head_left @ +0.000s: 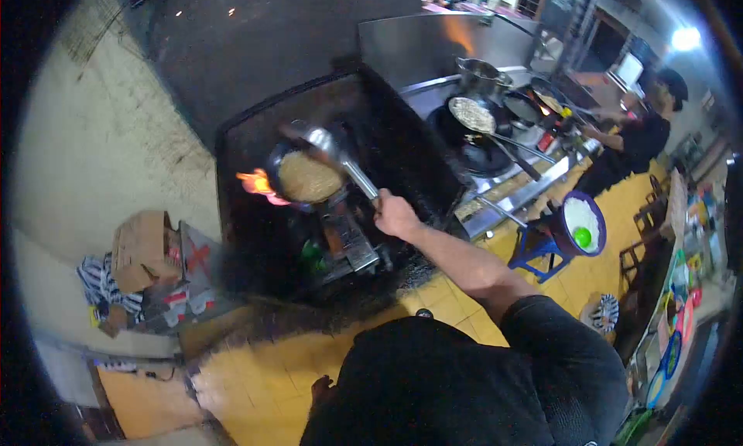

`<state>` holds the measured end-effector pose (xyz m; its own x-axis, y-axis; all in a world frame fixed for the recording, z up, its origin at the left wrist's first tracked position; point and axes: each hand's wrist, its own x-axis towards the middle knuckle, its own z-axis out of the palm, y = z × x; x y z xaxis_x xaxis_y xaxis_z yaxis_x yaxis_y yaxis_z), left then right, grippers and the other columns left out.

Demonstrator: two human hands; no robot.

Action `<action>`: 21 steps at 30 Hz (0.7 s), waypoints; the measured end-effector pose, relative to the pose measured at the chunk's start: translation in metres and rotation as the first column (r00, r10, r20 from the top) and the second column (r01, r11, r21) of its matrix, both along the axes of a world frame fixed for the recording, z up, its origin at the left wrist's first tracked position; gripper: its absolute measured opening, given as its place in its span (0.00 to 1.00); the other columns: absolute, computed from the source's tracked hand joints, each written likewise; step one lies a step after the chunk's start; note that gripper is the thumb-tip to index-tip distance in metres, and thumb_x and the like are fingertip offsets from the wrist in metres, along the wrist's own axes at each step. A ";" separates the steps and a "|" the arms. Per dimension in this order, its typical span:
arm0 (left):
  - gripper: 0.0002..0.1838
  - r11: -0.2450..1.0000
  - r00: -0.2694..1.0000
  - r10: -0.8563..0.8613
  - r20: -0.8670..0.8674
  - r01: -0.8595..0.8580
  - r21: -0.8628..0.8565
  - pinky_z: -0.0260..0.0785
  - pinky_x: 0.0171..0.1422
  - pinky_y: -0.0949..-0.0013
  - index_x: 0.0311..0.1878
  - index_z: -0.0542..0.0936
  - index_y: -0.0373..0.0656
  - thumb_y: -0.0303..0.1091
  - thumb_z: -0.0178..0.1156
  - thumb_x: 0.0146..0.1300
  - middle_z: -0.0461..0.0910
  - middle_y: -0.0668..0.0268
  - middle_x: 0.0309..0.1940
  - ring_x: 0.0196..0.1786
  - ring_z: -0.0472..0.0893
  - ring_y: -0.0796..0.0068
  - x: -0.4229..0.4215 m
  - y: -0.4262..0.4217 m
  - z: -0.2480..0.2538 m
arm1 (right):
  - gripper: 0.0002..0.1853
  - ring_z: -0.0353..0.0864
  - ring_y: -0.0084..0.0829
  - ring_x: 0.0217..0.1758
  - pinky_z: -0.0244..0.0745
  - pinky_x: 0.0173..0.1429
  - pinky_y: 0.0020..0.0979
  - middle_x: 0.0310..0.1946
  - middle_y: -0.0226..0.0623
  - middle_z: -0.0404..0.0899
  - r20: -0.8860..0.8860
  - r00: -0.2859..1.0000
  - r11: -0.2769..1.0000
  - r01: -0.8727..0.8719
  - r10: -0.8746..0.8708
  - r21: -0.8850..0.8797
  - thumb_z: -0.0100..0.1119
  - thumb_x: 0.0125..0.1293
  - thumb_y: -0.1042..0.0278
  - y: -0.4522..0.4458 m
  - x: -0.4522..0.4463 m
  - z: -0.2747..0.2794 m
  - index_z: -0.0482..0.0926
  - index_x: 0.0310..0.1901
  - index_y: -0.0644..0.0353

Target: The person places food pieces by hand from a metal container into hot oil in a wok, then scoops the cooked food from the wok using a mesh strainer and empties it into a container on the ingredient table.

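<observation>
My right hand [397, 216] is wrapped round the handle of a metal ladle [359, 178]. The ladle's head, blurred by motion, is over the far side of a wok [276, 161]. Light brown food [309, 177], perhaps rice or noodles, fills much of the wok. Orange flame [257, 183] licks out at the wok's left side, above a blackened stove [248, 144]. Down beside my body, my left hand [321, 386] shows only as a small dark shape. It is away from the wok, and its fingers are not clear.
Right of my stove, a metal counter holds a pan of pale food [472, 115] and a metal pot [478, 76]. A co-worker [646, 133] stands beyond. A purple tub of rice [580, 218] rests on a blue stool [542, 252]. Cardboard box [142, 249] at left.
</observation>
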<state>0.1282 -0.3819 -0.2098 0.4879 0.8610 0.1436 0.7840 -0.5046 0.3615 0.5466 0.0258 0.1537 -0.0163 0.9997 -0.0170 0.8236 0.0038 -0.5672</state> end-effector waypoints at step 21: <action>0.16 0.577 0.829 0.556 0.067 -0.326 -0.749 0.74 0.52 0.58 0.50 0.81 0.47 0.47 0.58 0.66 0.82 0.65 0.49 0.50 0.82 0.66 0.139 0.035 0.046 | 0.07 0.77 0.30 0.22 0.72 0.25 0.35 0.22 0.35 0.76 -0.963 0.160 0.927 -0.276 -0.216 -0.254 0.64 0.61 0.70 0.043 0.087 0.020 0.75 0.29 0.59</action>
